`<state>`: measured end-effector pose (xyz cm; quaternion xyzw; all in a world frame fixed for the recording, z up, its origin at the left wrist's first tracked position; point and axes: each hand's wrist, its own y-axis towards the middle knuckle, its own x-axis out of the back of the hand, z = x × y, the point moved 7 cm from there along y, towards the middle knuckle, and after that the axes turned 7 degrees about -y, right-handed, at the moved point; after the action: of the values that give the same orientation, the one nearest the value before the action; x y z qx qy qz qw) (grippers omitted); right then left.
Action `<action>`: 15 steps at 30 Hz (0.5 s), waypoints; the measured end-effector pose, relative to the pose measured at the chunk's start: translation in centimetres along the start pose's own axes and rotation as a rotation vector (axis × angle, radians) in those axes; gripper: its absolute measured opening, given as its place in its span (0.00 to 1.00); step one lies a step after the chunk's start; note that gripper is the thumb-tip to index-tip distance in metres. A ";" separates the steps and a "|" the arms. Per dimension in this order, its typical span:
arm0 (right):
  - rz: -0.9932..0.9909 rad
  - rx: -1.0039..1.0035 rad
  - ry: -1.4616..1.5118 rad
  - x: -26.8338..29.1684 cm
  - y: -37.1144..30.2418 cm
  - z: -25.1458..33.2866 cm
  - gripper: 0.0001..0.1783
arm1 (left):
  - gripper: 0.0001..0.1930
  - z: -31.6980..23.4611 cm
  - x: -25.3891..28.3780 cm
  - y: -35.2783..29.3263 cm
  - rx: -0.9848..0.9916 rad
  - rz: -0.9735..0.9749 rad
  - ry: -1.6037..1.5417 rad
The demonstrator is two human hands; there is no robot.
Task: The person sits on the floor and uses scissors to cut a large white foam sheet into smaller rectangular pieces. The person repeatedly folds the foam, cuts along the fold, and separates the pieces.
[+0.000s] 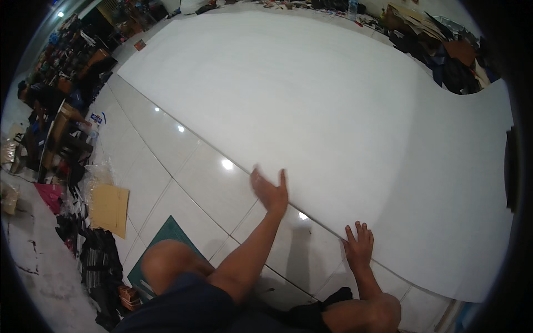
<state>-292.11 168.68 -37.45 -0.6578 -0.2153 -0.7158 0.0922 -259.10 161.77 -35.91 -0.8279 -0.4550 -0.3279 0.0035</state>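
A large white sheet lies spread flat over a glossy tiled floor, its near edge running diagonally from upper left to lower right. The right hand rests palm down with fingers spread, flat on the near edge of the sheet, pressing rather than gripping; nothing is clasped in it. The left hand is raised with an open palm and loose fingers just at the same edge, up-left of the right hand. It is slightly blurred, so whether its fingertips touch the sheet cannot be told; it holds nothing.

Beyond both hands the sheet stretches far, and its right end is cut off by the dark rim of the view. What material it is, paper or thin board, cannot be made out. Its far right corner curves around a heap of dark clothing or bags, too small and bent by the lens to tell apart.

Behind the left hand, toward the person's bare knee, a green cutting mat pokes out, mostly hidden by the leg. Further left lies a flat piece of brown cardboard, and past it a cluttered strip of dark goods along the wall, indistinct. The other knee sits just below the right hand.
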 end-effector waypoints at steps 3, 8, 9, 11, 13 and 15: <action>0.002 -0.005 0.022 0.1 0.1 -0.2 0.27 | 0.41 -9.6 -6.0 -6.0 -0.686 0.779 0.027; 0.038 0.070 0.072 0.4 0.8 -0.4 0.28 | 0.43 -8.6 -8.0 -14.3 -1.390 1.421 -0.017; 0.061 0.039 0.142 1.2 0.8 -0.9 0.28 | 0.43 -8.2 -8.4 -14.6 -1.395 1.404 -0.011; 0.097 -0.036 0.285 3.6 0.2 -1.7 0.28 | 0.42 -7.6 -8.9 -15.0 -1.408 1.378 -0.004; 0.052 -0.250 0.223 6.8 -3.2 -4.0 0.25 | 0.40 -7.8 -9.1 -15.1 -1.404 1.404 0.026; 0.047 -0.541 0.167 8.5 -10.8 -7.1 0.22 | 0.40 -7.6 -9.0 -16.3 -1.416 1.405 0.060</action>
<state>-304.00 176.58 -31.43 -0.6023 0.0072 -0.7965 -0.0525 -278.88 162.25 -39.65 -0.7116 0.4390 -0.4680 -0.2862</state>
